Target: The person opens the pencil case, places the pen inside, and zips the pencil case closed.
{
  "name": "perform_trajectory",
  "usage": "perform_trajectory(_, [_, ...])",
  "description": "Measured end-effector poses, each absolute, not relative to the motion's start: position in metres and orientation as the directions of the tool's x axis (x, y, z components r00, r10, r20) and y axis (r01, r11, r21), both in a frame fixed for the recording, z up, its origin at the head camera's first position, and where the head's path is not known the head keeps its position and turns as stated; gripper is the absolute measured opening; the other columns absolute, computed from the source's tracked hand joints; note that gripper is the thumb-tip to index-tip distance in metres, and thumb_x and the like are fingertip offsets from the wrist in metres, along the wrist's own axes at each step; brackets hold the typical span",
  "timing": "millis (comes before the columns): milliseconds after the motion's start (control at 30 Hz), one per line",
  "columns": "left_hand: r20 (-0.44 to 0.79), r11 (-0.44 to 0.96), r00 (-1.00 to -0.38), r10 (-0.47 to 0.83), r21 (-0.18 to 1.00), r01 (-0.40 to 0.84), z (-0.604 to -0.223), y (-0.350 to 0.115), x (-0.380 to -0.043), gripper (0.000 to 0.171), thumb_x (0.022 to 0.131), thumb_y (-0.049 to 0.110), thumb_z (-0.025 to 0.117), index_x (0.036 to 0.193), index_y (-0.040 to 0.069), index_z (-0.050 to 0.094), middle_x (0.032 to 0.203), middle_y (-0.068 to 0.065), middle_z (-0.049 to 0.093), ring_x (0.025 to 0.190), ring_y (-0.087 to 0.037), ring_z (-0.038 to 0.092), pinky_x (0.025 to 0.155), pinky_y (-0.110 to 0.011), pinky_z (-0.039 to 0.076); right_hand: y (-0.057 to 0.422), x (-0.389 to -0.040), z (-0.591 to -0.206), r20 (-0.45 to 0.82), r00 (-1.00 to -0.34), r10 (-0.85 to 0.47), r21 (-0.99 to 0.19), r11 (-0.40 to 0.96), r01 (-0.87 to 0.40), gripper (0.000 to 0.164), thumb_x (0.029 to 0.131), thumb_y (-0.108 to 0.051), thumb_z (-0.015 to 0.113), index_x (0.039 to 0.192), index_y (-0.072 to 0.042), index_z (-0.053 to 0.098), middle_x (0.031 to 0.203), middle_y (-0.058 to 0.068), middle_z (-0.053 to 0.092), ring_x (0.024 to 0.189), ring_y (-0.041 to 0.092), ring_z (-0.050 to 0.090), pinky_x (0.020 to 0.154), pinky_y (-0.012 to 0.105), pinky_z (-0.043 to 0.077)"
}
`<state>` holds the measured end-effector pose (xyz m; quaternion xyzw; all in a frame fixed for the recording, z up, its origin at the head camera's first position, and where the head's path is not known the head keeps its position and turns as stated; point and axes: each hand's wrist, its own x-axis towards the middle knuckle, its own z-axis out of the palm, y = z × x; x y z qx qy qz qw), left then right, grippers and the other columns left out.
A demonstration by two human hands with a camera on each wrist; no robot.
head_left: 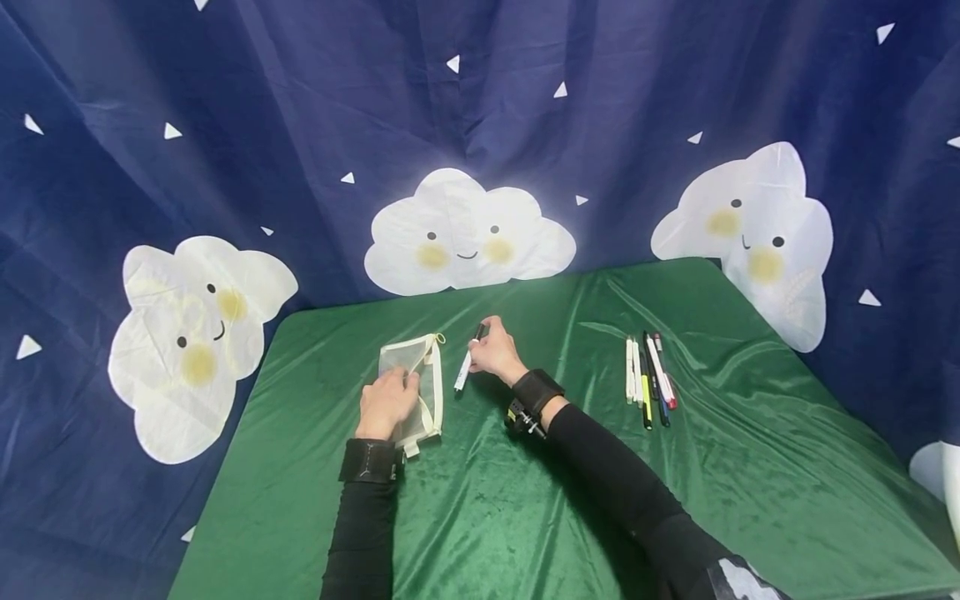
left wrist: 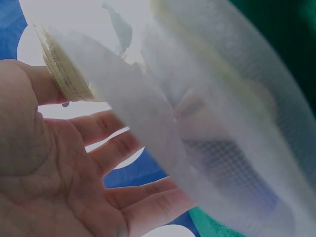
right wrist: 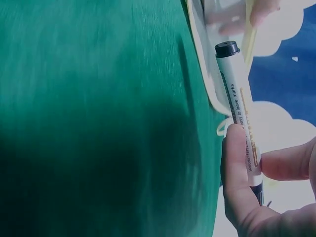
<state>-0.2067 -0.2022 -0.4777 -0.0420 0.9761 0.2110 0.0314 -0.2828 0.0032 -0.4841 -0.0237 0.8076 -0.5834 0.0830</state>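
In the head view, a see-through mesh pencil pouch with pale yellow edging lies at the left of the green cloth. My left hand holds the pouch; up close, the thumb is at its zipper edge and the fingers pass behind the pale material, which hides their tips. Just right of the pouch, my right hand pinches a white marker with black ends between thumb and fingers. The marker slants above the cloth, its lower end towards the pouch.
Several pens and markers lie side by side on the right half of the green cloth. Behind the table hangs a dark blue curtain printed with white clouds.
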Motion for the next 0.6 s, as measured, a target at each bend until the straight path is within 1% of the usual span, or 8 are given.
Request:
perform_trajectory(100, [-0.076,0.910,-0.995,-0.065,0.405,-0.090,-0.477,-0.202,-0.208,0.050,0.106,0.038,0.036,0.134,0.002,0.057,0.137,-0.023,0.061,0.128,-0.044,0.057,0.108,-0.061,0.040,-0.005,-0.279,-0.486,-0.110,-0.984,-0.141,-0.953,0.297,0.064,0.058,0.100,-0.007,0.057,0.152,0.000,0.031,0.109,0.025,0.063,0.067,0.024,0.073,0.067,0.036,0.064])
perform_trajectory(267, [-0.076,0.910,-0.995,-0.063,0.406,-0.089,-0.478,-0.201,-0.209,0.050,0.106,0.038,0.036,0.133,0.002,0.057,0.137,-0.023,0.061,0.128,-0.043,0.057,0.108,-0.061,0.040,-0.016,-0.274,-0.487,-0.113,-0.983,-0.145,-0.959,0.274,0.070,0.056,0.100,-0.007,0.056,0.150,0.000,0.031,0.106,0.022,0.062,0.067,0.023,0.072,0.068,0.036,0.064])
perform_trajectory(433, [-0.076,0.910,-0.995,-0.067,0.404,-0.092,-0.480,-0.202,-0.211,0.049,0.106,0.038,0.038,0.134,0.002,0.057,0.137,-0.024,0.061,0.128,-0.044,0.057,0.108,-0.062,0.039,-0.027,-0.271,-0.490,-0.102,-0.984,-0.149,-0.957,0.286,0.056,0.056,0.099,-0.006,0.057,0.149,0.000,0.032,0.102,0.022,0.065,0.067,0.026,0.074,0.066,0.036,0.063])
perform_trajectory(600, [-0.078,0.913,-0.994,-0.072,0.397,-0.098,-0.481,-0.203,-0.210,0.051,0.106,0.038,0.037,0.136,0.003,0.056,0.139,-0.023,0.060,0.129,-0.044,0.056,0.108,-0.062,0.039,-0.038,-0.266,-0.496,-0.099,-0.981,-0.165,-0.949,0.312,0.043,0.054,0.099,-0.007,0.057,0.147,0.000,0.034,0.099,0.020,0.064,0.061,0.023,0.073,0.063,0.035,0.063])
